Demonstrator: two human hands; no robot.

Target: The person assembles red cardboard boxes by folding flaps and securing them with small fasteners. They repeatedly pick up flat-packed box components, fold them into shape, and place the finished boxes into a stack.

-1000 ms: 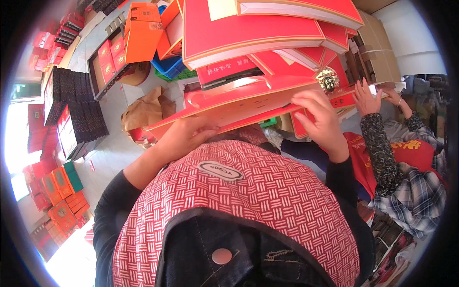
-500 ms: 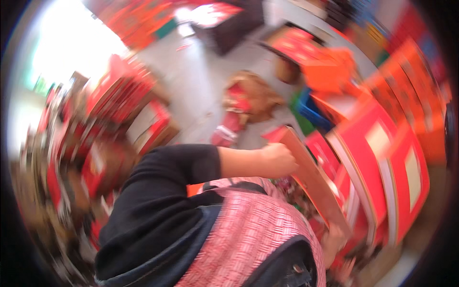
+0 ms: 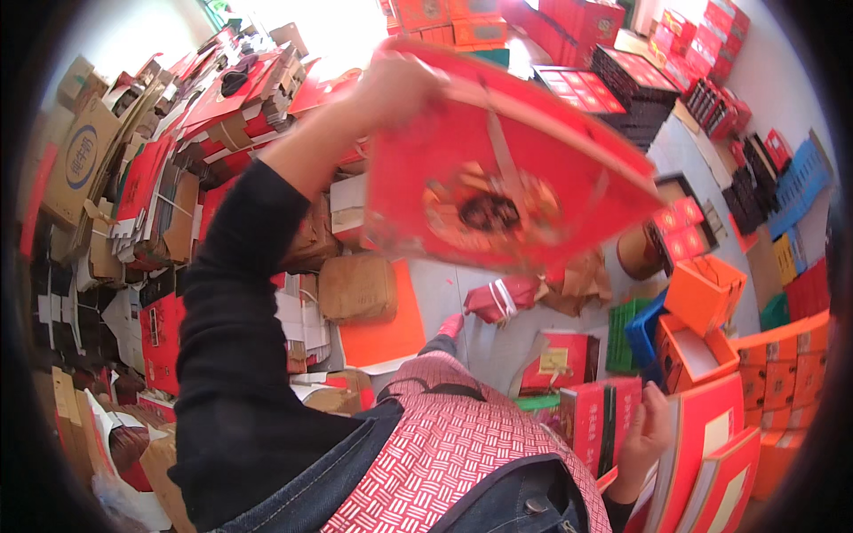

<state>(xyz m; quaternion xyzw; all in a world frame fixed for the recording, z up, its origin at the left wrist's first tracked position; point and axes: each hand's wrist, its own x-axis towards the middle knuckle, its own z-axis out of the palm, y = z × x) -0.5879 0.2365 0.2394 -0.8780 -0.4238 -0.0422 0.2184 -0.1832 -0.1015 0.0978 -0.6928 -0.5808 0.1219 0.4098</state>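
Observation:
My left hand [image 3: 402, 89] is raised high, its fingers closed round the upper left edge of a bundle of flat red printed cardboard [image 3: 418, 191]. A pale strap crosses the bundle, which hangs tilted in the air, slightly blurred, and hides part of the floor behind it. My right hand [image 3: 646, 435] is low on the right, away from the bundle, with fingers raised, somewhat apart, and nothing visible in them. Beside it stand large red panels with pale labels [image 3: 711, 435] and a red box with a dark band [image 3: 600, 417].
Stacks of tied flattened cardboard [image 3: 160, 209] crowd the left. An orange sheet [image 3: 386, 320] and a brown package [image 3: 357, 289] lie ahead of me. A red strapped bag [image 3: 502, 299] sits on the grey floor [image 3: 444, 293]. Orange boxes [image 3: 702, 289] and green and blue crates [image 3: 626, 333] stand right.
My left hand has swung up and left, lifting the red cardboard bundle from beside the panels on the right. My right hand has come off its lower end. My view has turned too.

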